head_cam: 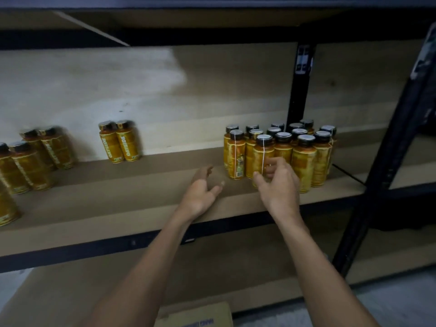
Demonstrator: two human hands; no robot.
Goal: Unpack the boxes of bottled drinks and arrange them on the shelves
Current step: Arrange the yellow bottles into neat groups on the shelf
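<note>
Two hands are seen in the head view, reached forward over a brown shelf point(141, 185) set in a black frame. The left hand point(200, 185) is held just above the shelf board with the palm turned toward the right; its fingers are spread loosely and nothing is held in it. The right hand point(278, 182) is set against a cluster of bottles point(304, 152) that stands upright and tightly packed near the shelf's right end. Its thumb and fingers are curled about the lower part of the front bottle point(263, 149), though the contact is blurred. The two hands are kept apart, the left one a little to the side of the cluster.

All the bottles are yellow-labelled with dark caps. A thin white line point(262, 159) is seen running down the front bottle from its cap. A pair of bottles point(119, 141) stands side by side farther left, at the back of the shelf and well apart from the cluster. A further group of bottles point(30, 159) is placed at the left edge.

A black upright point(298, 86) rises behind the cluster. Below, a lower shelf point(70, 291) is visible, and the top of a cardboard box point(195, 315) is seen at the bottom edge.
</note>
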